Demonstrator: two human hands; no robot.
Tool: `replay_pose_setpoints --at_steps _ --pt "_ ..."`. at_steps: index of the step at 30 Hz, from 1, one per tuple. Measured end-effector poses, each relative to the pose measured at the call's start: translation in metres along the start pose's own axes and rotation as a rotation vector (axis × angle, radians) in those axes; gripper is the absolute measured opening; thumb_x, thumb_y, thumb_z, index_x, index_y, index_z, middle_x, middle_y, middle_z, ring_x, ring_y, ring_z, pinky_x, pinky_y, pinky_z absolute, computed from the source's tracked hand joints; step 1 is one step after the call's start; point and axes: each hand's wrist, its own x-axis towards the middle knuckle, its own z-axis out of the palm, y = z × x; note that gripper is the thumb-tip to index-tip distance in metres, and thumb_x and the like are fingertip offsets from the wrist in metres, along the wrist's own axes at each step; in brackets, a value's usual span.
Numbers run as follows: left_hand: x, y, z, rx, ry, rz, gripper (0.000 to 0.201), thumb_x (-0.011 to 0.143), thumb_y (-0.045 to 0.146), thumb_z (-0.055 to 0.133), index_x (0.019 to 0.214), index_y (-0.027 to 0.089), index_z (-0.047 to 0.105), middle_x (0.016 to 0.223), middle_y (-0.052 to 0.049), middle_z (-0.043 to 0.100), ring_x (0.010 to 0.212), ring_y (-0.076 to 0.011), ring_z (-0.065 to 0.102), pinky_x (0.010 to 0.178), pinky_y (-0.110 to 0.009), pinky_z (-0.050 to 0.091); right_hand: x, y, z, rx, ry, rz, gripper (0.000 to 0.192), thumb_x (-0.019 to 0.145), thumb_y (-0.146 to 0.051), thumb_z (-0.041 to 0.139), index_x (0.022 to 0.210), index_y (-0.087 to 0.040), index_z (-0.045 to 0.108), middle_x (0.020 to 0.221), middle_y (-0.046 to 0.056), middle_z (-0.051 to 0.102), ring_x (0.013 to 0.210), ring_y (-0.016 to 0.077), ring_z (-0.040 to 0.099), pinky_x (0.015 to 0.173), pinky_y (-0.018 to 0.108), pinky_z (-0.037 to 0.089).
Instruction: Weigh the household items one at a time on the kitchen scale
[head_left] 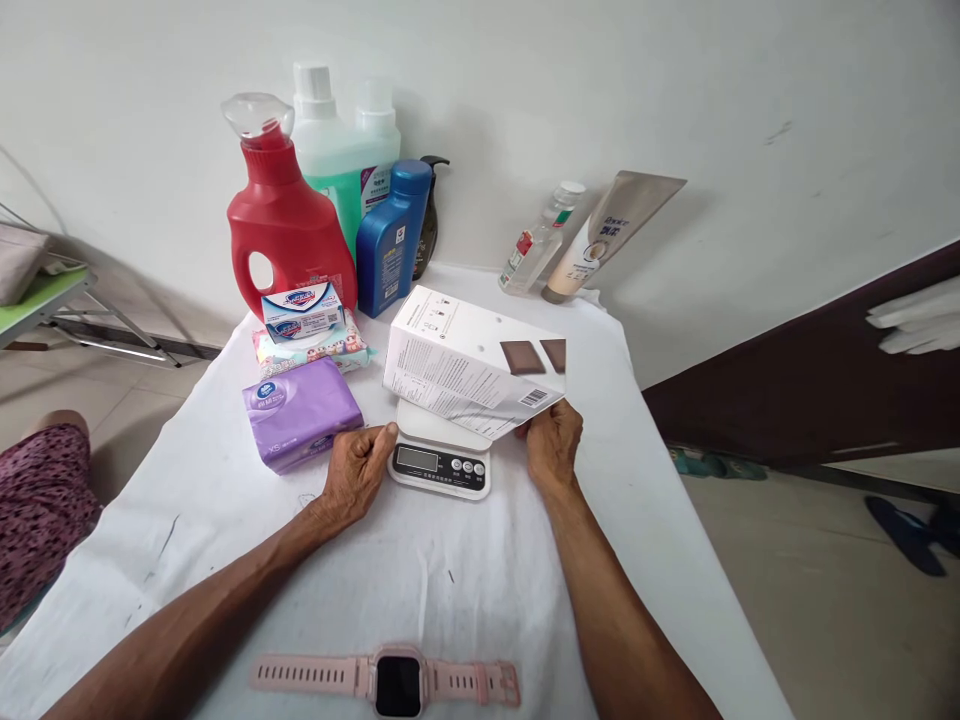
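A white cardboard box (465, 360) with printed text and a barcode rests tilted on a small white kitchen scale (442, 462). My right hand (553, 440) grips the box's near right corner. My left hand (360, 470) rests on the white cloth, its thumb touching the scale's left edge, just right of a purple tissue pack (300, 412). The scale's dark display and buttons face me.
On the cloth-covered table (225, 520) stand a red detergent jug (285, 225), a green liquid bottle (341, 150), a blue bottle (390, 235), a soap box (304, 310), a clear bottle (540, 240) and a tube (607, 235). A pink watch (394, 682) lies near me.
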Motion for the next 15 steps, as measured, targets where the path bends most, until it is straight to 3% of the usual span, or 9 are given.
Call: replay_pose_setpoints --at_steps 15 --pt "0.0008 0.0015 0.0003 -0.030 -0.005 0.017 0.049 0.099 0.048 0.043 0.065 0.024 0.019 0.063 0.004 0.016 0.059 -0.0098 0.017 0.055 -0.029 0.016 -0.0035 -0.0068 -0.0004 0.057 -0.008 0.006 0.053 0.094 -0.062 0.064 0.062 -0.022 0.050 0.053 -0.004 0.054 0.050 0.0119 0.046 0.050 0.027 0.036"
